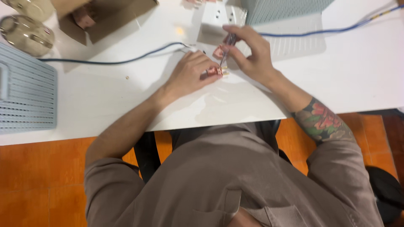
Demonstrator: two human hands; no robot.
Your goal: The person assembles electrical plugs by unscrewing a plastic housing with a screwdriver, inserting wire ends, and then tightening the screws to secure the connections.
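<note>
My left hand [191,72] rests on the white table [105,105] and pinches a small pink plastic part with metal prongs [215,71] at its fingertips. My right hand [250,52] holds a thin screwdriver [227,48] upright, with its tip down on that pink part. A second pink part [218,51] lies just behind them. A dark blue cable [118,62] with a bared end runs in from the left, up to my left hand.
A white socket plate [219,19] lies behind my hands. A grey perforated box [277,8] stands at the back, another [25,92] at the left edge. A cardboard box [101,17], two round metal lids [25,33] and a blue cable [336,29] are nearby.
</note>
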